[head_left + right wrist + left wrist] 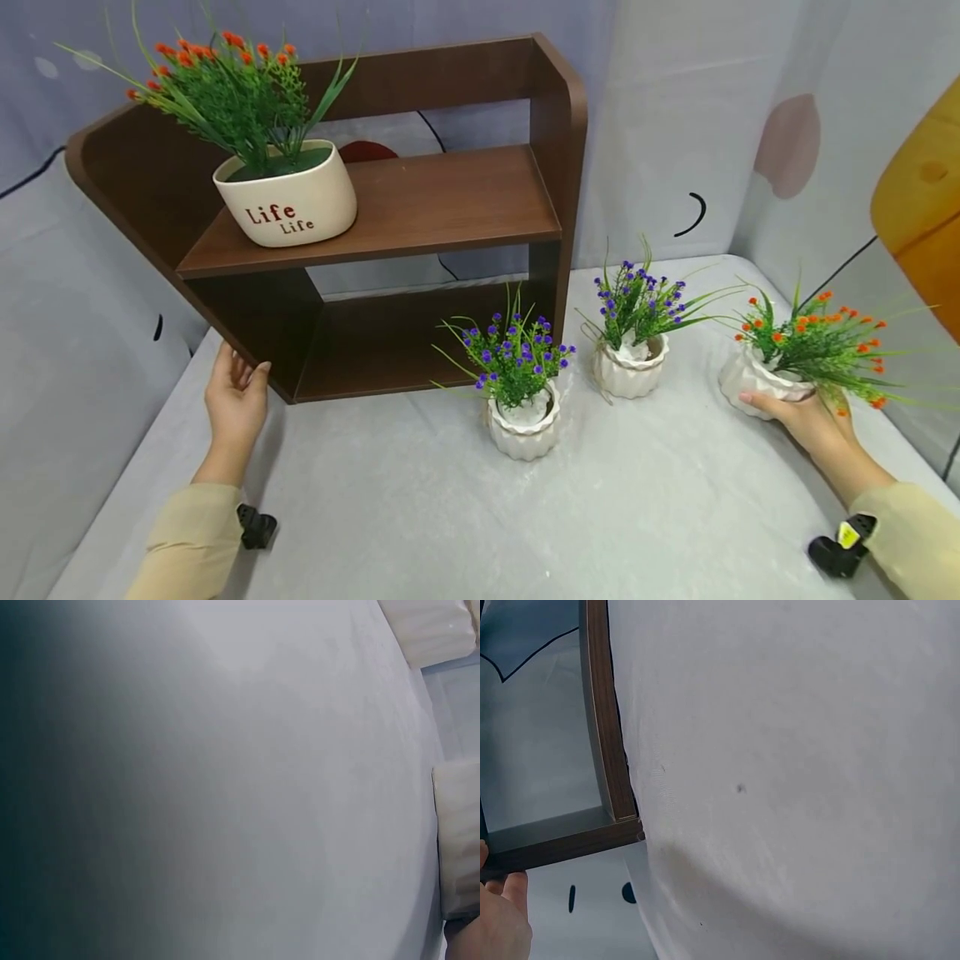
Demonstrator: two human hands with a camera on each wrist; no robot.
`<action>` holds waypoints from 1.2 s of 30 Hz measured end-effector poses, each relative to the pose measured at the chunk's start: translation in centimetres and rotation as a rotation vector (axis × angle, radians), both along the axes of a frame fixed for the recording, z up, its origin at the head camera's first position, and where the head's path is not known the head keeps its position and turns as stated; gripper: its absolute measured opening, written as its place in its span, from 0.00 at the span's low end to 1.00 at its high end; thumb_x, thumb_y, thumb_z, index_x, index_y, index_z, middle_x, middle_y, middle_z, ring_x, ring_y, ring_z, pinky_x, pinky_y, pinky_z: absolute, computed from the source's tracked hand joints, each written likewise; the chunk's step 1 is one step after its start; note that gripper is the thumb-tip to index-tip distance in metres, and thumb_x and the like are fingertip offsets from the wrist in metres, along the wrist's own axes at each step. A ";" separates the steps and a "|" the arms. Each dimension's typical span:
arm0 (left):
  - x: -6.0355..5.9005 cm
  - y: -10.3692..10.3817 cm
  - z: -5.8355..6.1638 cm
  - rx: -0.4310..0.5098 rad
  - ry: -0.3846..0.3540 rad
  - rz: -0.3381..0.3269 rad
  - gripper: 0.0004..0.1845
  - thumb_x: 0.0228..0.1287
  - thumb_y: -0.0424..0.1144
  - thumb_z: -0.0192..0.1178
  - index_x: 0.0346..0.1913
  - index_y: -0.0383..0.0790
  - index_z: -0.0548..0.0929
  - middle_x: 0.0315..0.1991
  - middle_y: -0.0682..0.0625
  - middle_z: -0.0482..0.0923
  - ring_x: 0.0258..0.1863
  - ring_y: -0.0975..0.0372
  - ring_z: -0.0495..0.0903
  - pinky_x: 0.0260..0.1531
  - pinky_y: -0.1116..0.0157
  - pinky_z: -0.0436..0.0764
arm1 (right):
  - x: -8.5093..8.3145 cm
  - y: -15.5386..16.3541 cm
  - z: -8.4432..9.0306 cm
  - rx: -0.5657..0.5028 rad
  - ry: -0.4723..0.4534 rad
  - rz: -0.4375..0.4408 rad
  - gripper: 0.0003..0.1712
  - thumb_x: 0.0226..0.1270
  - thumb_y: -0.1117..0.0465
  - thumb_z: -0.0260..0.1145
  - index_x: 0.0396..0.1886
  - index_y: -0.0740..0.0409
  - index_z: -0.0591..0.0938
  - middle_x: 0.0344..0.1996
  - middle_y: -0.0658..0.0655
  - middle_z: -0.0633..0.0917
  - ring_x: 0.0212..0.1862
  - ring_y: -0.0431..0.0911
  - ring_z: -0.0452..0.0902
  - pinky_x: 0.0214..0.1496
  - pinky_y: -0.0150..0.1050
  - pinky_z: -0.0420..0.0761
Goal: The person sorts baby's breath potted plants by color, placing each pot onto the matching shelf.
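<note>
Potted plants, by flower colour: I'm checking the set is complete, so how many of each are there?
Orange-flowered: 2, the Life pot on the shelf and the ribbed pot that the right hand holds.
Purple-flowered: 2, the front pot and the back pot, both on the table.
Total: 4

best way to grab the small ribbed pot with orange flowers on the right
Grip the ribbed pot round its white body, low down, coming from the near right side where the right hand already cups it. The orange sprigs fan out above and to the right, so a grasp from the top would likely crush them.
</note>
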State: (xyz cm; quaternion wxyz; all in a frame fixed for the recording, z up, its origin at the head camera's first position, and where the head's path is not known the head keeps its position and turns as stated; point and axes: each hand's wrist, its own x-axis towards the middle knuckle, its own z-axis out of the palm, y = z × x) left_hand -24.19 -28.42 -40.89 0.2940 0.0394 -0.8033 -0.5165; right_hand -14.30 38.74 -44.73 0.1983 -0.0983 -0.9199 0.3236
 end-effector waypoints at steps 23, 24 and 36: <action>0.0 0.2 0.2 0.010 0.009 -0.019 0.32 0.61 0.19 0.54 0.69 0.39 0.66 0.60 0.33 0.73 0.53 0.72 0.74 0.49 0.83 0.74 | 1.6 -0.2 1.6 0.013 -0.471 -0.094 0.66 0.59 0.31 0.57 0.68 0.85 0.41 0.64 0.85 0.51 0.64 0.76 0.47 0.64 0.68 0.55; -0.1 0.1 0.2 0.002 0.001 -0.014 0.32 0.61 0.19 0.54 0.69 0.39 0.65 0.60 0.33 0.73 0.53 0.72 0.74 0.49 0.83 0.74 | 1.6 -0.2 1.6 -0.015 -0.475 -0.077 0.66 0.60 0.31 0.56 0.68 0.85 0.39 0.65 0.86 0.48 0.65 0.75 0.45 0.66 0.68 0.53; -0.1 -0.3 0.0 0.013 -0.005 -0.016 0.32 0.62 0.20 0.55 0.69 0.37 0.65 0.59 0.33 0.73 0.52 0.73 0.73 0.48 0.84 0.74 | 2.1 -1.5 1.7 -0.118 -0.294 -0.143 0.58 0.55 0.41 0.69 0.68 0.78 0.54 0.63 0.81 0.61 0.63 0.73 0.55 0.62 0.66 0.61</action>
